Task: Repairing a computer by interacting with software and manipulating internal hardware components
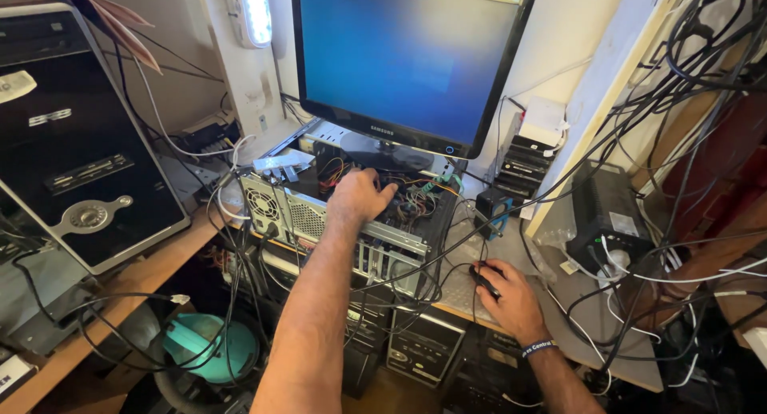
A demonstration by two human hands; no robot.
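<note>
Two hands were at work, and the open computer case (343, 222) lay between most of what mattered. Far left of that case stood a black tower (76, 142), glossy plastic on its front with a round silver dial, upright at the edge of the wooden table (152, 274). Below and left of the case, under the table, sat a teal rounded plastic thing (209, 346), half hidden by black cables.

The case itself lay on its side with the panel off, so its inside faced up at you; its rear showed perforated grey sheet metal and a small fan grille (262, 204). Your left hand (359, 194) reached down into it from above, knuckles up, fingers curled among the coloured wires (415, 202). You could not tell from this view whether that grip had closed on anything, since the fingertips were buried.

Directly behind the case stood the monitor (403, 58), flat, black-framed, glowing plain blue.

Right of the case, your right hand (505, 290) lay flat over a black mouse (483, 282), palm down, grip loosely cupped around it, a dark wristband (539, 348) on the wrist. Farther right sat a boxy black unit (609, 218), matte, wrapped in tangled cables.
</note>
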